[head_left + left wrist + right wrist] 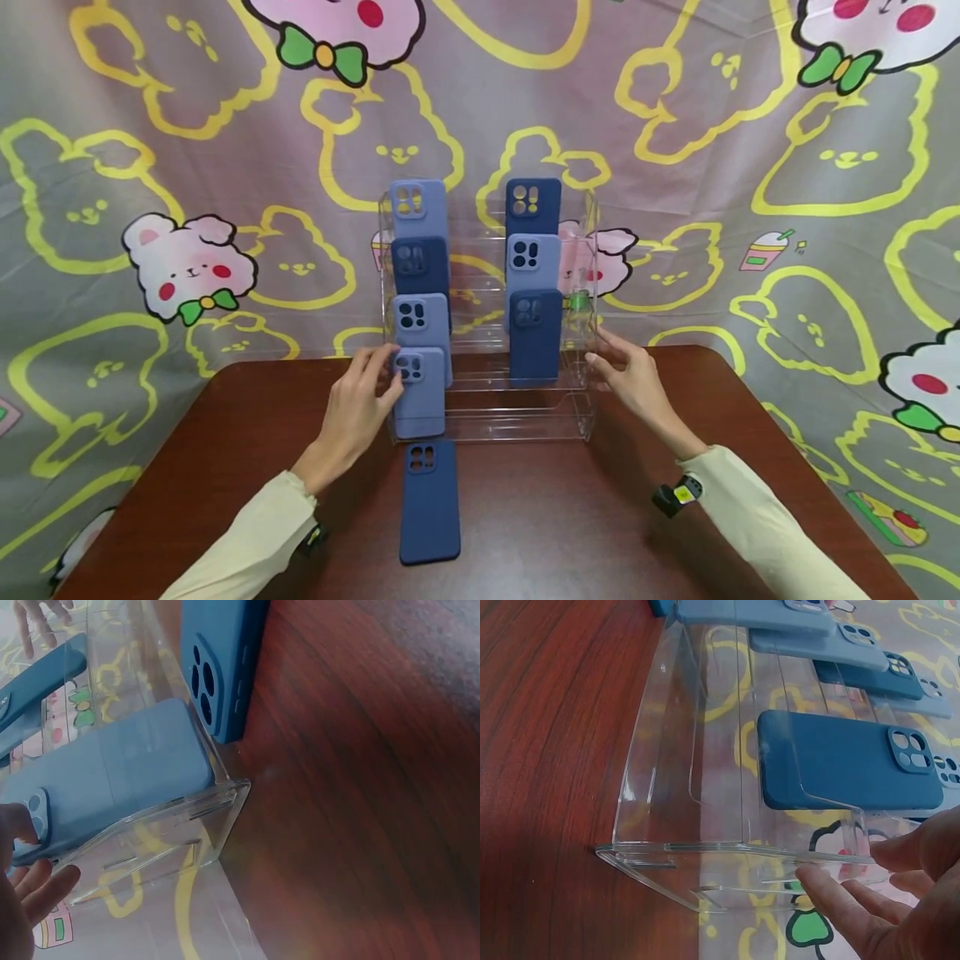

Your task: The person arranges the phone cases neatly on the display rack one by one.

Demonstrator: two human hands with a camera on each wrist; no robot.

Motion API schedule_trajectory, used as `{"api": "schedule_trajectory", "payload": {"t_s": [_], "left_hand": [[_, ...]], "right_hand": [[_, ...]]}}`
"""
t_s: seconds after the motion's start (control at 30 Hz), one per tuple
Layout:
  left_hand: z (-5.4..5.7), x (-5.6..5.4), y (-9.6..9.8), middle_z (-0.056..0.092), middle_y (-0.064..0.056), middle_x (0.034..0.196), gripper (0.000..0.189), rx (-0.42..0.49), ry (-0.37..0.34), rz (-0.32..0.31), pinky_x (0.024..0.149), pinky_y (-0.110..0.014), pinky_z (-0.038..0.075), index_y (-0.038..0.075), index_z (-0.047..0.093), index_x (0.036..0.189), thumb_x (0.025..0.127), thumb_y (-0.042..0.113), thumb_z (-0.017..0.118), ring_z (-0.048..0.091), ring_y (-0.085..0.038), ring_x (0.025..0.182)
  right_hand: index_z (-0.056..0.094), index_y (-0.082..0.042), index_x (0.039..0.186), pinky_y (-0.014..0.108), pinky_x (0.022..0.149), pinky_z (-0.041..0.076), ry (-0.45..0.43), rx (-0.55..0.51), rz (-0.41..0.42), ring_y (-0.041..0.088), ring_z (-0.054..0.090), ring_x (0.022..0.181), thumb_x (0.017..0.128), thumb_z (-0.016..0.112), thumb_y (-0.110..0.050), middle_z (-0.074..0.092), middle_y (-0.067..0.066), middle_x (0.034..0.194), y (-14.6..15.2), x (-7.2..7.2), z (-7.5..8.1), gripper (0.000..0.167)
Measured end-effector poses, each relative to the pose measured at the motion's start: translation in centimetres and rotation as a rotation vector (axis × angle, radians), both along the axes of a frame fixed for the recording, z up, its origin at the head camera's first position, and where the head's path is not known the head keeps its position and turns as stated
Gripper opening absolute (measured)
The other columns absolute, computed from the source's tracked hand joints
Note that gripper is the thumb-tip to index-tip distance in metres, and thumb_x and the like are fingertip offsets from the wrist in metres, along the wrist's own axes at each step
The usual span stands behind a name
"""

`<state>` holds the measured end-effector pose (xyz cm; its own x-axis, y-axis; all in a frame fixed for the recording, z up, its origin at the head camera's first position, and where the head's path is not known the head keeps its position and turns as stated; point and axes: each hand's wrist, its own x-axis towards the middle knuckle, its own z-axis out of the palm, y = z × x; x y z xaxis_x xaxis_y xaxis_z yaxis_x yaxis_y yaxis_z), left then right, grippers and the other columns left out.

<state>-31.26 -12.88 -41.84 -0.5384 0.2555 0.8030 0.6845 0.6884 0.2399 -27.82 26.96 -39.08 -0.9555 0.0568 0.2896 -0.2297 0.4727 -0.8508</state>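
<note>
A clear acrylic tiered display rack (517, 425) stands on the table, bearing phone cases in two columns. My left hand (360, 406) grips the rack's left side, its thumb by the camera cutouts of the lowest lavender-blue phone case (420, 404). Whether that thumb also touches the case I cannot tell. On the opposite side my right hand (633, 379) pinches the clear side panel (765, 855) between thumb and fingers. A dark blue phone case (430, 508) lies flat in front of the rack. The lowest case in the right column is another dark blue phone case (535, 350).
Higher in the left column are more cases, among them a dark blue one (420, 265). A lavender-blue case (534, 254) stands in the right column. The brown wooden table (555, 517) ends near a patterned cloth backdrop (480, 100).
</note>
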Motion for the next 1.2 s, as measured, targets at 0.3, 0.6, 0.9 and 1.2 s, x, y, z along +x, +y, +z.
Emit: {"api": "schedule_trajectory", "payload": {"t_s": [0.3, 0.6, 0.9, 1.2], "left_hand": [[-0.4, -0.5, -0.5, 0.063, -0.01, 0.093, 0.043, -0.011, 0.03, -0.063, 0.052, -0.032, 0.054, -0.003, 0.065, 0.127, 0.086, -0.01, 0.077, 0.066, -0.021, 0.075], [0.1, -0.5, -0.8, 0.067, -0.013, 0.1, 0.043, -0.026, 0.009, -0.057, 0.055, -0.038, 0.057, 0.001, 0.069, 0.128, 0.087, -0.003, 0.081, 0.066, -0.026, 0.082], [-0.1, 0.6, -1.7, 0.058, -0.02, 0.128, 0.063, 0.01, -0.044, 0.014, 0.055, -0.043, 0.056, 0.01, 0.063, 0.143, 0.085, 0.001, 0.086, 0.06, -0.035, 0.106], [-1.6, 2.7, -3.6, 0.055, -0.022, 0.132, 0.069, -0.041, -0.166, 0.049, 0.073, -0.052, 0.064, 0.004, 0.059, 0.143, 0.081, 0.005, 0.09, 0.059, -0.038, 0.117]], "right_hand": [[0.047, -0.001, 0.156, 0.043, 0.074, 0.067, 0.015, 0.003, 0.004, 0.048, 0.073, 0.104, 0.104, 0.064, -0.003, 0.063, 0.034, 0.136, -0.1, -0.1, 0.1, 0.055], [0.046, -0.001, 0.157, 0.043, 0.075, 0.067, 0.02, -0.003, 0.019, 0.049, 0.071, 0.106, 0.103, 0.063, -0.001, 0.064, 0.034, 0.134, 0.0, -0.1, 0.2, 0.056], [0.044, -0.003, 0.158, 0.044, 0.076, 0.067, -0.013, 0.001, 0.008, 0.05, 0.071, 0.105, 0.104, 0.063, -0.003, 0.063, 0.033, 0.137, -0.2, -0.2, -0.1, 0.058], [0.045, -0.003, 0.158, 0.036, 0.072, 0.068, 0.002, 0.028, 0.004, 0.05, 0.072, 0.104, 0.104, 0.063, -0.004, 0.064, 0.033, 0.135, -0.2, 0.0, 0.1, 0.057]]}}
